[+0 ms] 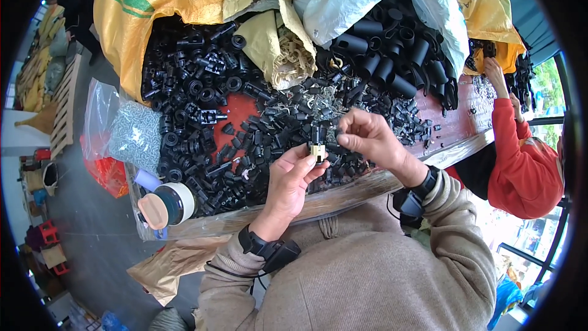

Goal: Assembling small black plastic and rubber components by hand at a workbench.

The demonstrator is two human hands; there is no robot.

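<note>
My left hand (286, 185) grips a small plastic fitting (317, 149) between thumb and fingers. The fitting has a black upper end and a cream-coloured lower section. To the right of it and apart from it, my right hand (381, 142) is raised in a pinch. Whatever its fingertips hold, if anything, is too small to make out. Beneath both hands, small black plastic pieces (260, 141) lie scattered over the red tabletop (231, 110). Pale bits and small metal pieces are mixed in among them.
Ribbed black fittings (205, 64) spill from a yellow sack (125, 43). Black tubes (384, 68) fill a white sack (373, 0). A rolled sack (260, 43) holds cream parts. Left stand a bag of screws (136, 135) and a lidded jar (177, 202). A co-worker in red (520, 165) works at right.
</note>
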